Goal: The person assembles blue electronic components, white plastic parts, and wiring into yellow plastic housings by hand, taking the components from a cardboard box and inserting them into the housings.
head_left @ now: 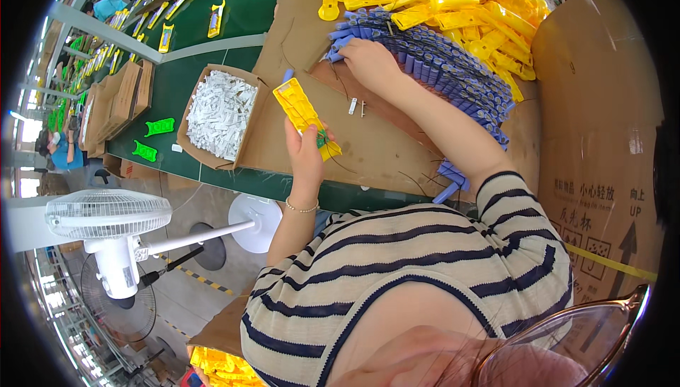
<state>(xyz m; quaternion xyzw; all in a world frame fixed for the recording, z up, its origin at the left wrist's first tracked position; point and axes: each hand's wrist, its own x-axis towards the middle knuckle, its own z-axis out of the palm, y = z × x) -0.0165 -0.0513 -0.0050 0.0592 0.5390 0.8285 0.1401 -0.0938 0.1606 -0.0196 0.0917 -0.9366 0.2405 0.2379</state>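
My left hand (306, 157) is closed on the lower part of a long yellow plastic housing (294, 102), its open side facing up. A small green circuit board (322, 138) shows in the housing beside my thumb. A blue cylinder (288, 75) pokes out at the housing's far end. My right hand (370, 65) reaches to the left end of a wide pile of blue-purple cylindrical batteries (432, 68) with thin dark wires. Its fingers are pinched at a blue battery (338, 46) there, partly hiding it.
Yellow housings (489, 15) are heaped behind the batteries. Left of the cardboard sheet stands a box of small white parts (221, 114). Green plastic pieces (160, 127) lie farther left on the green table. A white fan (110, 220) stands on the left; a tall carton (602, 125) is at right.
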